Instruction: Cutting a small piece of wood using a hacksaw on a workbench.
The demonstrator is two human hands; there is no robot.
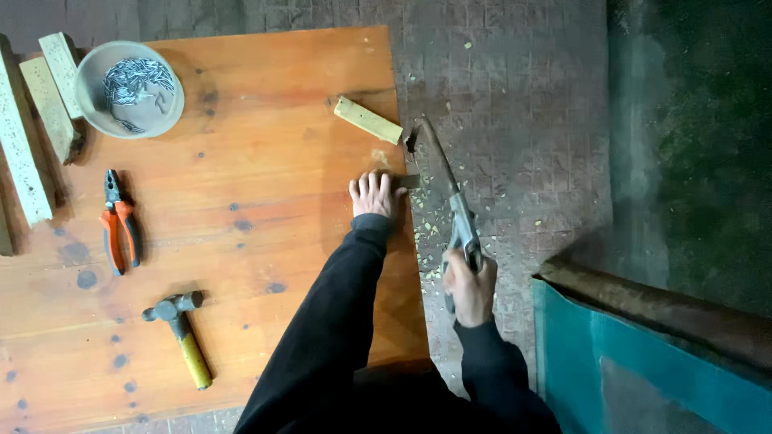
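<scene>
While the left hand (374, 195) lies flat and palm-down on the orange wooden surface (241, 241), its fingers are extended, slightly spread and pressed near the right edge of the board; it grips nothing and bears on the wood beside a small dark piece (408, 181) that projects over that edge. The thumb side of this hand points toward the piece, and whether the fingertips actually touch it cannot be told. The right hand (469, 289) is clenched fully around the handle of a handsaw (450, 197), which is held off the right side of the board, above the floor. The saw blade runs up and away from the hand, tilted slightly leftward, and its far end meets the board edge at a dark notch just above the projecting piece. Pale sawdust and chips (430, 225) are scattered on the floor between the two hands and along the board edge. A short pale wooden block (368, 120) lies on the surface just above the left hand, apart from it. Well to the left lie a hammer with a yellow handle (181, 333), orange-handled pliers (119, 225), and a grey bowl of nails (129, 88). Pale wooden battens (40, 120) lie at the far left edge.
</scene>
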